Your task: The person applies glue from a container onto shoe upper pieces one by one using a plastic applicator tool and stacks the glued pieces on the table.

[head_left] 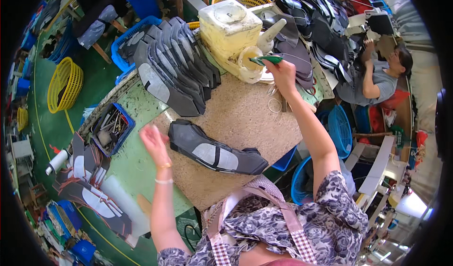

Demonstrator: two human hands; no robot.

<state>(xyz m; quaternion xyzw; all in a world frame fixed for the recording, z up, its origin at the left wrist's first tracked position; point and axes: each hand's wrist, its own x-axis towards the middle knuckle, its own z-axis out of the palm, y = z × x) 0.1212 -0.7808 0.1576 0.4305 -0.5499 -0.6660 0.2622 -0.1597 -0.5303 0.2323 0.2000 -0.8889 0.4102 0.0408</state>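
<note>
My right hand (282,77) is closed round a green-handled tool, seemingly a brush (270,59). Its end reaches into the crusted round mouth (248,64) of a yellowish plastic glue container (226,30). My left hand (153,142), slightly blurred, holds nothing, its fingers loosely apart. Just right of it, a stack of dark grey shoe-upper pieces (214,153) with light grey patches lies on the speckled brown board (250,105). Beyond, a long overlapping row of similar pieces (177,63) fans out at the board's far left.
A blue basket of tools (112,129) stands left on the green table (141,171); more cut pieces (96,197) lie at its left edge. Scissors (272,90) rest near the container. A co-worker (377,72) sits at the far right beside dark piles (325,25).
</note>
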